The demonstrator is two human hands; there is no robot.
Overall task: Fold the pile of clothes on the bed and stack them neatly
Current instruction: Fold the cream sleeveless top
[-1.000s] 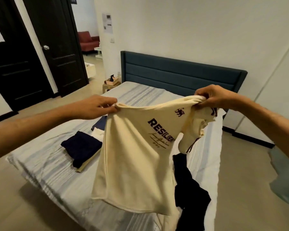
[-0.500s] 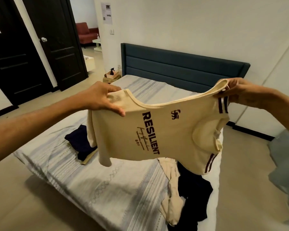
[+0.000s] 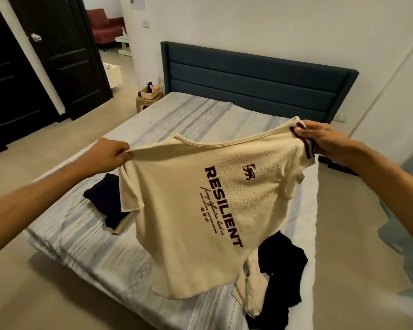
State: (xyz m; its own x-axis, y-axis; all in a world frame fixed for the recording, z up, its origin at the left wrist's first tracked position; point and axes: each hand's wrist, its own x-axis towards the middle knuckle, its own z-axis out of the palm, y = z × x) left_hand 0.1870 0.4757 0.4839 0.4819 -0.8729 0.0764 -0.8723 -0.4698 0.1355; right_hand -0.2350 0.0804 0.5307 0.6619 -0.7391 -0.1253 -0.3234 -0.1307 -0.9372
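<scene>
Shirt: while it hangs in the air over the bed, the cream shirt [image 3: 200, 210] is stretched between both hands, printed front toward the camera, the word RESILIENT running slantwise down it.
Left hand: the left hand [image 3: 105, 156] pinches the shirt's shoulder with curled fingers, at the cloth's upper left corner; a short sleeve droops just below it.
Right hand: the right hand [image 3: 320, 139] grips the other shoulder by the striped sleeve cuff, fingers closed round the fabric, higher and farther out than the left.
Hem: the lower edge hangs free above the mattress, near the bed's foot.
Folded stack: dark folded clothes [image 3: 105, 198] lie on the bed, partly hidden behind the shirt's left sleeve.
Unfolded pile: a black garment [image 3: 281, 267] and a cream one [image 3: 250, 289] lie rumpled on the bed under the shirt's lower right.
Bed: striped grey sheet [image 3: 200, 115], blue headboard [image 3: 255, 79] beyond.
</scene>
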